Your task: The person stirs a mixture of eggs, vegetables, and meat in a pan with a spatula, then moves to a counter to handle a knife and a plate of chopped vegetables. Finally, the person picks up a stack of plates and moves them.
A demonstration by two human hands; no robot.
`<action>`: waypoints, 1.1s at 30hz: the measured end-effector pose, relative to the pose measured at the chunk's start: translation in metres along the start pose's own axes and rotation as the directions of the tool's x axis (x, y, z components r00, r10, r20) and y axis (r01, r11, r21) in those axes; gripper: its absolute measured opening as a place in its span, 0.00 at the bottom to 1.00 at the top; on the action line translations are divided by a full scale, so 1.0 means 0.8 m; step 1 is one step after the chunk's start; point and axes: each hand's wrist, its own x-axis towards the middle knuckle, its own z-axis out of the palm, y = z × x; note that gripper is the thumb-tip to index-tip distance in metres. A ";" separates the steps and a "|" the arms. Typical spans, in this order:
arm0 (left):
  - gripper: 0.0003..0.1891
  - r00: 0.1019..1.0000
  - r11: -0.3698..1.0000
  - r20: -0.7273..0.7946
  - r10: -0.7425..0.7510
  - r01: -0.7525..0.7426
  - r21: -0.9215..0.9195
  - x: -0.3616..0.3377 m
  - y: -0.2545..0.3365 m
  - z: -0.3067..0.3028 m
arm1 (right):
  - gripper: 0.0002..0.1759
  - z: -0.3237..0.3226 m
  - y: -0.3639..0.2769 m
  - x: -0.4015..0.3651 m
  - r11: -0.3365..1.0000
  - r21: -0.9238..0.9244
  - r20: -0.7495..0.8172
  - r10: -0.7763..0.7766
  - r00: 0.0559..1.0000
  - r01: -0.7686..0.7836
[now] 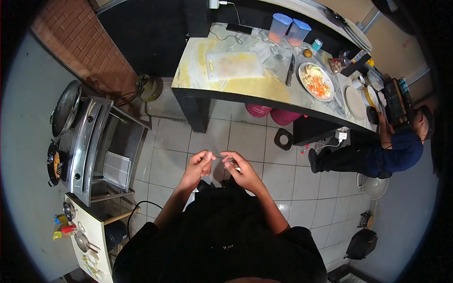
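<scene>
My left hand [199,169] is held in front of my body above the tiled floor, its fingers curled and the thumb pressed to them. Anything inside that pinch is too small or hidden to name. Close beside it, with a narrow gap between, my right hand [241,175] has its fingers bent towards the thumb. A small pale spot shows at its fingers, and I cannot make out what it is. Both hands are apart from the counter [188,70].
On the counter are a white cutting board [236,67], a knife [290,70], a plate of chopped vegetables [302,87] and two blue-lidded containers [278,28]. A person [396,153] stands at right. At left is a stove [87,146] with a wok [66,108] and a pan [52,162].
</scene>
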 end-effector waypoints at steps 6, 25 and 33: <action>0.15 0.999 0.999 -0.001 0.037 -0.037 -0.008 -0.003 -0.011 -0.002 | 0.18 0.014 0.007 -0.010 0.999 -0.004 -0.047 -0.032 0.998 0.032; 0.18 0.993 0.984 0.061 0.101 -0.109 0.142 0.027 -0.010 0.014 | 0.14 -0.006 -0.004 -0.029 0.998 -0.054 -0.171 -0.047 0.984 0.039; 0.18 0.977 0.974 0.143 0.159 -0.179 0.139 0.057 -0.003 0.042 | 0.14 -0.037 -0.007 -0.020 0.996 -0.043 -0.215 -0.087 0.973 0.079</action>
